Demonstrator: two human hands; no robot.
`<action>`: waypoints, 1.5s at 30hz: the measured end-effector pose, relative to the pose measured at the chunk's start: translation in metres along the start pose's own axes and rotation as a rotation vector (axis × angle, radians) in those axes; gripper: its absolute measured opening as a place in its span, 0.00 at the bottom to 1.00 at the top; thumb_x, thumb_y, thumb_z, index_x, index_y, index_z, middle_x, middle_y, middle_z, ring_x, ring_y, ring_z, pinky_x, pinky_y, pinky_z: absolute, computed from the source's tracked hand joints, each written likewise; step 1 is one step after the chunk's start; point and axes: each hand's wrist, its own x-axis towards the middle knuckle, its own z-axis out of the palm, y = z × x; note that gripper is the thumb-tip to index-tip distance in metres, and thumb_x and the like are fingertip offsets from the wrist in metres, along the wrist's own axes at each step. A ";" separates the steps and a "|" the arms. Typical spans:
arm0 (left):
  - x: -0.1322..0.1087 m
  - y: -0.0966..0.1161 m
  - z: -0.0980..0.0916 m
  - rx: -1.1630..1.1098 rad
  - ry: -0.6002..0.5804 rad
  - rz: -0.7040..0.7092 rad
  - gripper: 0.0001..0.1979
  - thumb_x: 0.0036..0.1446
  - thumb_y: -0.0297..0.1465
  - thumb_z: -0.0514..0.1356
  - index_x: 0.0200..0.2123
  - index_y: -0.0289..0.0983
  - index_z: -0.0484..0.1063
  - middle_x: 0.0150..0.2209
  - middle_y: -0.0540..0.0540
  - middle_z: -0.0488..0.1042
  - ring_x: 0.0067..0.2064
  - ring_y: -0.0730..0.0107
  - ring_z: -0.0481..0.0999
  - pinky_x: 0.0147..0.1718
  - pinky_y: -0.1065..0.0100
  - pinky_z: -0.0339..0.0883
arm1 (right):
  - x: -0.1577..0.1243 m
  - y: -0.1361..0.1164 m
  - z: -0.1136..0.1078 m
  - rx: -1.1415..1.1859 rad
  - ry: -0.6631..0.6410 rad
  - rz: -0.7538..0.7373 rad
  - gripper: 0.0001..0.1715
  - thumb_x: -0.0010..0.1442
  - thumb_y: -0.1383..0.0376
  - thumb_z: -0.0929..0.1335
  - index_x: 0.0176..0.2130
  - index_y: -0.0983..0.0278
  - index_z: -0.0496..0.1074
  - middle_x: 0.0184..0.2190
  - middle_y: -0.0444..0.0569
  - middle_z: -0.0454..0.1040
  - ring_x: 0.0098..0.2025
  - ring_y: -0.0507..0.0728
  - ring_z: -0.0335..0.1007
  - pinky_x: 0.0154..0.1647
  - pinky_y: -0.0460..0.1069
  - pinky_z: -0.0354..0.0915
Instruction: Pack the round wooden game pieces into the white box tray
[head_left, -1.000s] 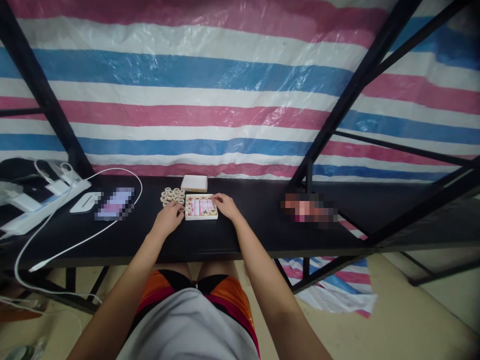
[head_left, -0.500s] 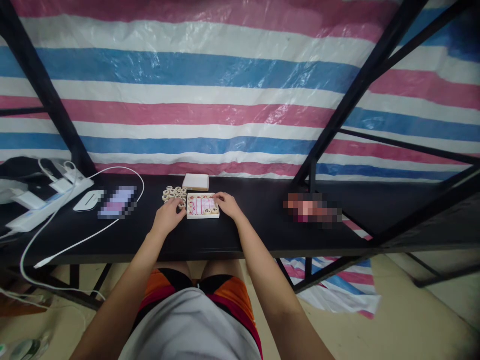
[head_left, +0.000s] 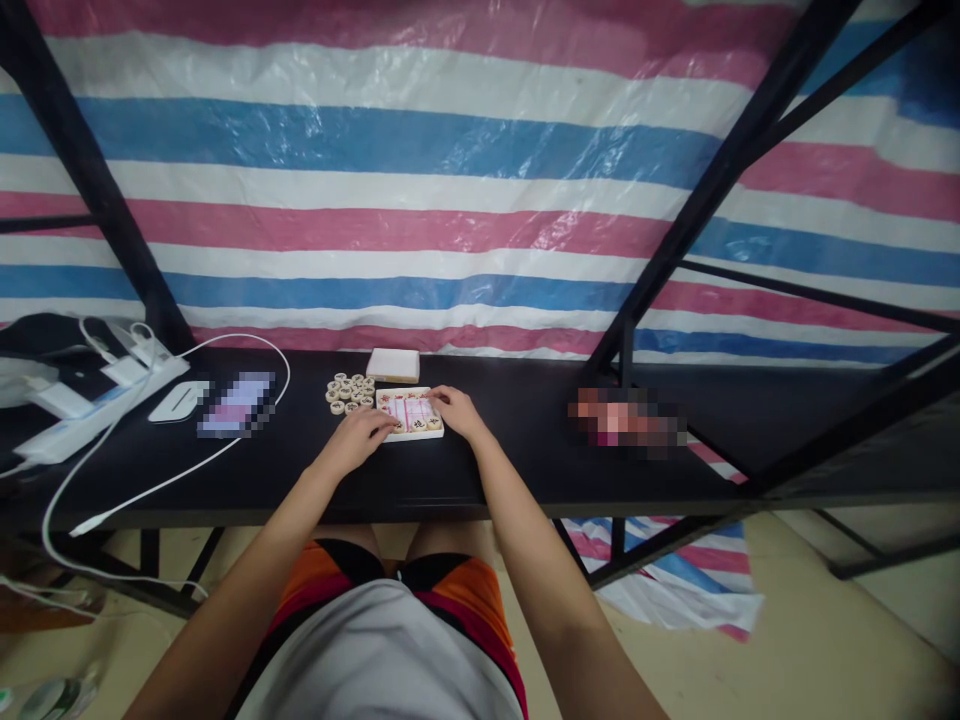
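A small cream game board [head_left: 417,412] with pink lines lies on the black table [head_left: 420,470], with a few round pieces along its near edge. My left hand [head_left: 360,436] reaches over the board's left near corner, fingers curled; whether it holds a piece is hidden. My right hand [head_left: 457,410] rests at the board's right edge, fingers bent against it. A cluster of several round wooden pieces [head_left: 349,390] sits just left of the board. A cream box lid [head_left: 393,365] lies behind the board.
At the left are a white power strip with plugs [head_left: 90,400], a white mouse [head_left: 176,400], a blurred phone [head_left: 238,403] and a looping white cable [head_left: 150,480]. A blurred object [head_left: 626,420] lies to the right. Black frame bars [head_left: 675,240] cross in front of a striped tarp.
My left hand has moved right from beside the board onto its left near corner. The right hand has stayed at the board's right edge.
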 end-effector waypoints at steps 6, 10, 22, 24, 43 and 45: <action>-0.001 0.012 -0.001 0.038 -0.038 0.035 0.15 0.63 0.36 0.51 0.45 0.41 0.75 0.44 0.47 0.77 0.47 0.61 0.69 0.49 0.58 0.61 | 0.001 0.001 0.001 0.003 -0.005 -0.007 0.11 0.56 0.66 0.64 0.38 0.62 0.75 0.35 0.46 0.75 0.38 0.52 0.70 0.44 0.48 0.63; -0.001 0.006 -0.001 0.026 0.082 0.028 0.13 0.61 0.30 0.52 0.44 0.40 0.75 0.45 0.45 0.74 0.48 0.62 0.68 0.51 0.58 0.61 | 0.001 0.001 0.001 0.001 0.008 -0.004 0.11 0.55 0.66 0.64 0.37 0.62 0.75 0.35 0.46 0.75 0.37 0.52 0.70 0.44 0.48 0.64; -0.002 -0.015 -0.010 -0.048 0.559 -0.262 0.14 0.46 0.15 0.49 0.23 0.37 0.69 0.33 0.47 0.64 0.37 0.68 0.70 0.40 0.65 0.67 | 0.000 -0.001 0.000 0.006 0.010 0.000 0.11 0.56 0.66 0.64 0.37 0.62 0.75 0.36 0.46 0.75 0.38 0.53 0.70 0.45 0.48 0.64; -0.001 -0.013 -0.010 -0.052 0.530 -0.210 0.14 0.46 0.15 0.49 0.21 0.37 0.68 0.31 0.48 0.64 0.36 0.68 0.70 0.38 0.67 0.67 | 0.000 -0.001 0.000 -0.002 0.011 -0.003 0.11 0.56 0.66 0.64 0.37 0.62 0.75 0.37 0.46 0.75 0.39 0.53 0.70 0.45 0.48 0.64; -0.001 -0.008 -0.012 0.002 0.447 -0.246 0.14 0.46 0.16 0.49 0.23 0.38 0.69 0.35 0.46 0.67 0.41 0.65 0.69 0.43 0.62 0.67 | -0.001 -0.002 0.000 0.004 0.011 0.004 0.12 0.55 0.66 0.64 0.38 0.62 0.75 0.36 0.46 0.75 0.38 0.52 0.70 0.45 0.48 0.63; -0.001 -0.008 -0.012 -0.024 0.454 -0.228 0.14 0.47 0.17 0.48 0.21 0.38 0.67 0.34 0.46 0.66 0.39 0.68 0.70 0.40 0.65 0.67 | 0.000 -0.002 0.000 0.000 0.009 0.003 0.12 0.56 0.66 0.64 0.38 0.62 0.75 0.36 0.46 0.75 0.38 0.52 0.70 0.45 0.48 0.63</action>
